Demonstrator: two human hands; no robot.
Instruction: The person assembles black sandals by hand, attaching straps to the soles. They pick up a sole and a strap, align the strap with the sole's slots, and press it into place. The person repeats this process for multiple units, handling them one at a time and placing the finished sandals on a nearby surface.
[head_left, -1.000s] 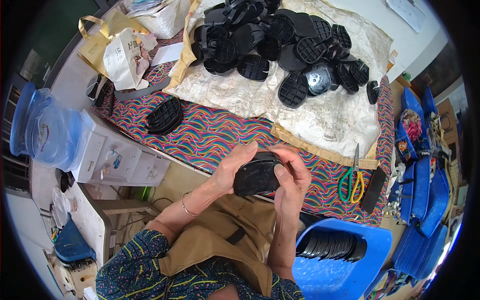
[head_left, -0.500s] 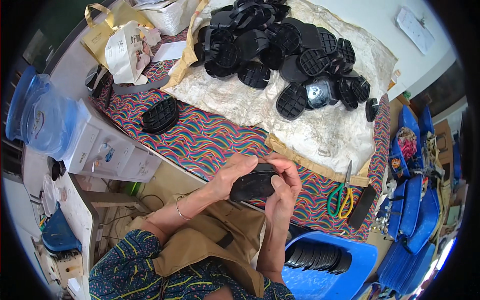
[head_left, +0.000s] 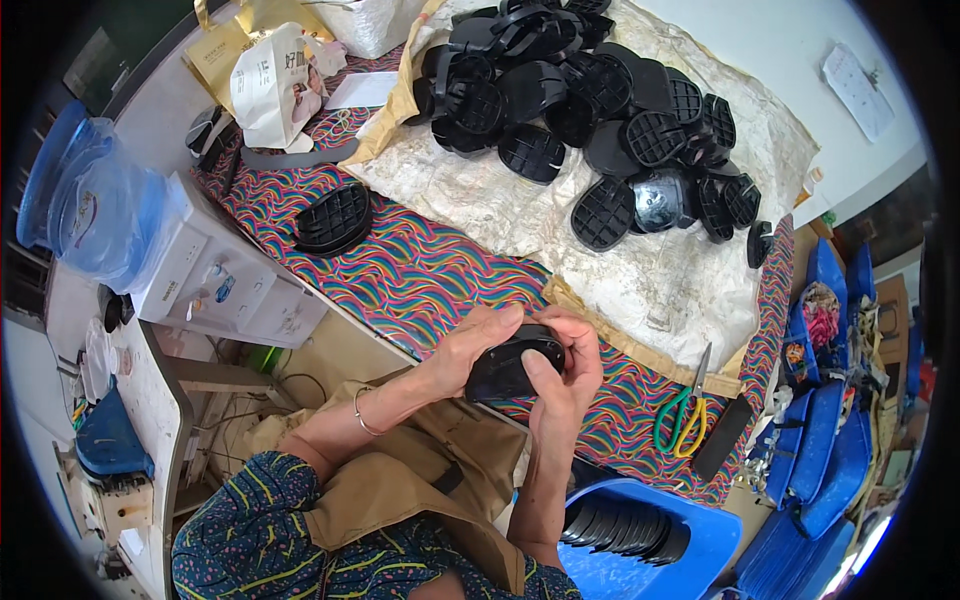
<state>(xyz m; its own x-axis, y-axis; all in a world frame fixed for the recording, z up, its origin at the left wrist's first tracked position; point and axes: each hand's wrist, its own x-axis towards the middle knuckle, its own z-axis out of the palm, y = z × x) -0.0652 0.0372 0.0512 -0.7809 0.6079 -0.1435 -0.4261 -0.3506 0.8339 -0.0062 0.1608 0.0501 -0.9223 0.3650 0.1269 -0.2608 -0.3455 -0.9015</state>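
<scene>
I hold one black rubber heel piece (head_left: 505, 368) with both hands over the near edge of the table. My left hand (head_left: 468, 345) grips its left side from behind. My right hand (head_left: 562, 375) wraps its right side, thumb pressed on the face. A large heap of the same black heel pieces (head_left: 590, 100) lies on a crumpled pale sheet (head_left: 610, 260) at the far side of the table. A small stack of black pieces (head_left: 334, 218) sits alone on the striped cloth (head_left: 420, 275) to the left.
Green-handled scissors (head_left: 682, 415) and a black flat bar (head_left: 722, 437) lie at the right of the cloth. A blue bin (head_left: 640, 540) with stacked black pieces stands by my right side. A water dispenser with a blue bottle (head_left: 95, 215) stands at left. Paper bags (head_left: 270, 80) sit far left.
My head view shifted slightly; both hands keep the black heel piece and have turned it a little, with the right thumb now on its face.
</scene>
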